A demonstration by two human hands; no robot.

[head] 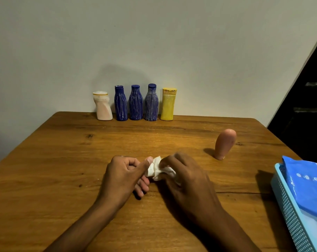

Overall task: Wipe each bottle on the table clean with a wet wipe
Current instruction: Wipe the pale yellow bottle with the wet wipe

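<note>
Both my hands meet over the middle of the wooden table (63,160) on a crumpled white wet wipe (158,170). My right hand (186,180) grips the wipe from the right. My left hand (125,173) pinches its left end with the thumb. Along the wall stand a pale pink bottle (102,106), three dark blue bottles (120,103) (136,102) (151,102) streaked with white, and a yellow bottle (168,104). A pink rounded bottle (224,143) stands upside down on its cap, apart at the right.
A light blue mesh basket (288,211) sits at the table's right edge with a blue wet wipe pack (306,180) inside. A plain wall runs behind the bottles. A dark opening lies beyond the right side.
</note>
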